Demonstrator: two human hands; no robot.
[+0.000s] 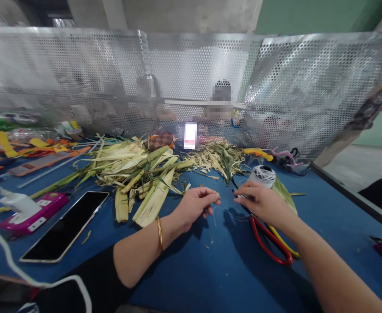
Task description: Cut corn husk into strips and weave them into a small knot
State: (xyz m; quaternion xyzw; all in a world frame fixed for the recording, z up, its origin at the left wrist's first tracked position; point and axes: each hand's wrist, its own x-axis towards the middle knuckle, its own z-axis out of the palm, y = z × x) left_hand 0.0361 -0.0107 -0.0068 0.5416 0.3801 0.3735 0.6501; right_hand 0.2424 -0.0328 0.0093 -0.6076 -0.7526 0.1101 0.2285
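My left hand (199, 205) is closed, its thumb and fingertips pinched together at the middle of the table. A fine clear thread (228, 212) trails from these fingers toward the right. Over the blades of a pair of scissors, my right hand (259, 198) is bent with fingers and thumb around the dark metal; part of it is hidden. The red handle (271, 243) of the scissors lies toward me, with a yellow handle (289, 243) beside it. Just behind my right hand stands a spool of white thread (263, 174). A green husk leaf (283, 193) lies next to it.
Corn husks (125, 167) are piled left of centre, with shredded scraps (215, 158) behind. A phone (67, 226) and purple power strip (36, 213) with a white cable lie at left. Yellow-handled tool (259, 153) sits at the back. A perforated metal screen (191, 65) closes the far side.
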